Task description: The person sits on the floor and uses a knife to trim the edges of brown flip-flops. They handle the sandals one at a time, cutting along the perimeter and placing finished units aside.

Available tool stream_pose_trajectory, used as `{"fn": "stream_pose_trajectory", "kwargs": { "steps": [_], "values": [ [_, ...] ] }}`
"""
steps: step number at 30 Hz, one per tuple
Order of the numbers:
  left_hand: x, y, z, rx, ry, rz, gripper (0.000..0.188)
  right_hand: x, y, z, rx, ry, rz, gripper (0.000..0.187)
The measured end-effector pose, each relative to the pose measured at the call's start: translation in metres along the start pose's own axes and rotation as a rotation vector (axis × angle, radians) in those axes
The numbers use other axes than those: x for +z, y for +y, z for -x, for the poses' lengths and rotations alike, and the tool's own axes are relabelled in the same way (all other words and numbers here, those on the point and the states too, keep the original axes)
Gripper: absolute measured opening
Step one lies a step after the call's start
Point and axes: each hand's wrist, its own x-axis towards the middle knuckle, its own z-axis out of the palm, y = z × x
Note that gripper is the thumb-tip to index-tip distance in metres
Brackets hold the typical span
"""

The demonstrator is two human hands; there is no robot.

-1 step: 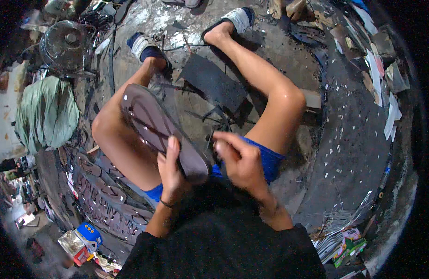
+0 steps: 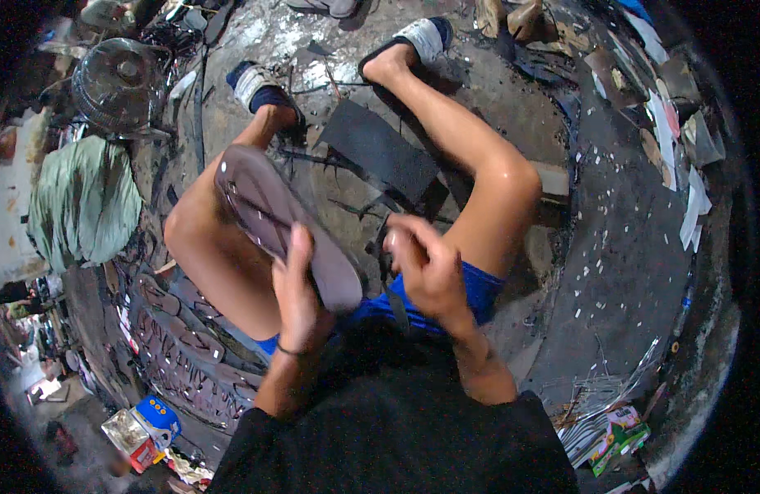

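Note:
A brown flip-flop [image 2: 301, 218] with dark straps is tilted in front of me, over my left thigh. My left hand [image 2: 299, 292] grips it near one end, thumb on the upper face. My right hand [image 2: 427, 267], a little smeared by motion, is closed with its fingers curled beside the sole's edge. From its fingers hangs a thin dark strip [image 2: 396, 305], reaching down over my blue shorts; part of it is hidden by the hand. The right hand and the flip-flop are apart.
A dark flat sheet [image 2: 378, 152] lies on the ground between my legs, with black scraps around it. Rows of brown flip-flops [image 2: 178, 333] lie on my left. Further out stand a fan [image 2: 120, 82] and a green cloth bundle [image 2: 87, 202]. Paper scraps [image 2: 668, 136] lie at right.
My left hand and the flip-flop have shifted slightly left and up. My right hand has risen a little, and the dark strip below it shows more plainly.

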Motion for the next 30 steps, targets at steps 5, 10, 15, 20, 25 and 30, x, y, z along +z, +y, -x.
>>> {"fn": "stream_pose_trajectory", "kwargs": {
  "steps": [5,10,15,20,25,30],
  "values": [
    [0.065,0.127,-0.131,0.072,-0.100,0.103,0.046,0.022,0.051,-0.117,0.021,0.077,0.266,0.035],
    [0.024,0.080,-0.200,0.521,0.074,-0.010,0.039,0.070,0.139,-0.174,0.010,0.012,1.030,0.055],
    [0.003,0.027,-0.137,0.218,-0.069,-0.083,0.031,0.046,0.159,-0.177,-0.236,0.002,1.096,0.028],
    [-0.018,-0.024,-0.094,0.213,-0.066,-0.299,0.055,0.006,0.075,-0.165,-0.078,-0.052,0.166,0.017],
    [0.004,-0.007,-0.066,-0.235,-0.305,-0.016,0.053,-0.004,-0.013,-0.108,0.067,-0.274,-0.273,0.017],
    [0.023,-0.008,-0.051,0.028,-0.352,-0.179,0.040,0.015,-0.041,-0.069,-0.350,0.149,0.349,0.023]
  ]
}}
